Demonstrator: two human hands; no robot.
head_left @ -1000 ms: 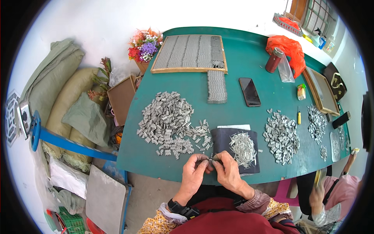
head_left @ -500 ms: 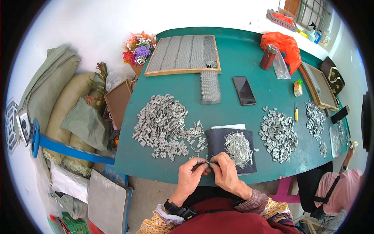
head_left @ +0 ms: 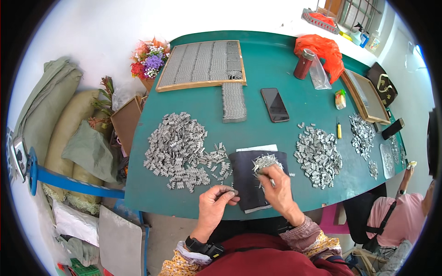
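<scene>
My left hand (head_left: 215, 201) is curled shut around a small grey metal piece (head_left: 229, 192), pinched between thumb and fingertips just over the near edge of the green tabletop (head_left: 271, 60). My right hand (head_left: 277, 186) reaches onto the dark cloth (head_left: 246, 177) in front of me, fingers bent down and closed on the bundle of thin metal pins (head_left: 264, 163) that lies on it; I cannot tell how many pins are in the pinch. The two hands are apart, the left one beside the cloth's near left corner, the right one over its right half.

To the left of the cloth spreads a big heap of grey metal pieces (head_left: 177, 147), with a few strays trailing toward the cloth. To its right lies a second, smaller heap (head_left: 318, 154). A white sheet (head_left: 257, 148) peeks out from under the cloth's far edge.

Farther off sit a wooden-framed tray (head_left: 202, 64) filled with rows of pieces, a loose strip of joined rows (head_left: 233, 102) touching its near edge, and a black phone (head_left: 275, 105) lying flat. A dark red cylinder (head_left: 303, 64) stands upright beside an orange plastic bag (head_left: 322, 48). A pot of flowers (head_left: 148, 62) stands at the tabletop's far left corner.
</scene>
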